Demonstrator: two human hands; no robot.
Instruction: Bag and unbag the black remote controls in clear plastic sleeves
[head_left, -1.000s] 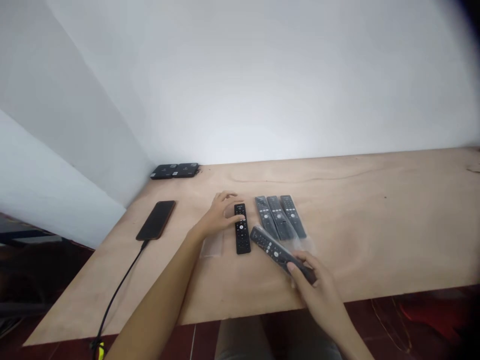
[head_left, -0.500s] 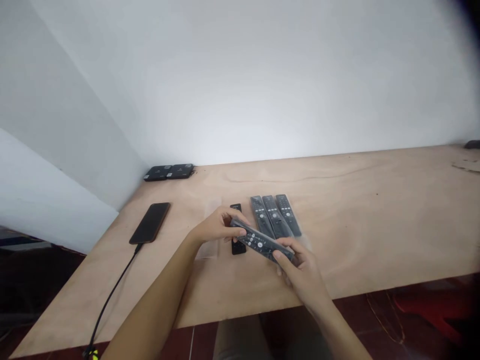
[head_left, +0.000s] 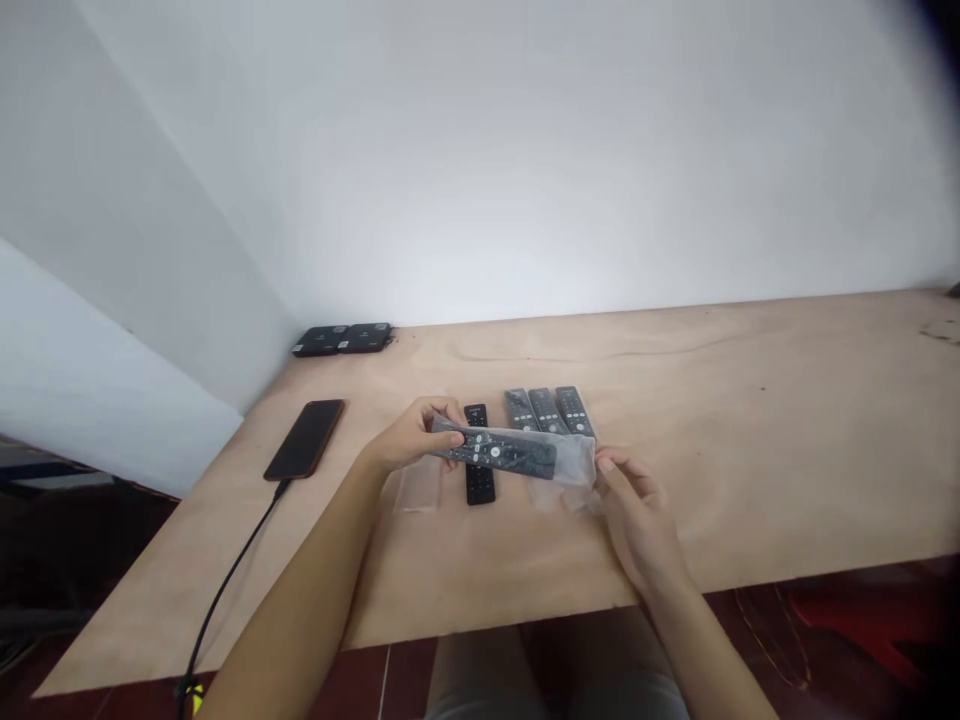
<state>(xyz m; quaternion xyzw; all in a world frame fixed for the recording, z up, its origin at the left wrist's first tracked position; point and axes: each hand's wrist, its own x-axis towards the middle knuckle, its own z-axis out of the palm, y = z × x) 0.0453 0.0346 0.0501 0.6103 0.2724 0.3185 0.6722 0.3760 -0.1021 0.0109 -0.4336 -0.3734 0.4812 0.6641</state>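
Note:
A black remote control [head_left: 517, 456] lies inside a clear plastic sleeve [head_left: 576, 461], held almost level above the table. My left hand [head_left: 416, 437] grips the sleeved remote by its left end, thumb on top. Between its fingertips, my right hand [head_left: 637, 500] pinches the loose right end of the sleeve, past the end of the remote. Beneath the held one, a bare black remote [head_left: 481, 492] rests on the table, partly covered. Just behind are three more remotes [head_left: 574, 408] side by side, their lower parts hidden by the sleeve.
An empty clear sleeve [head_left: 418, 488] lies flat left of the bare remote. A phone [head_left: 306, 440] with a black cable [head_left: 229, 585] is at the left. Two black boxes [head_left: 365, 338] stand at the back left corner by the white wall [head_left: 555, 160]. The table's front edge runs below my hands.
The held remote has turned from slanting to nearly level. My right hand has moved right, from the remote's body to the sleeve's end, and the sleeve now stretches out beyond the remote.

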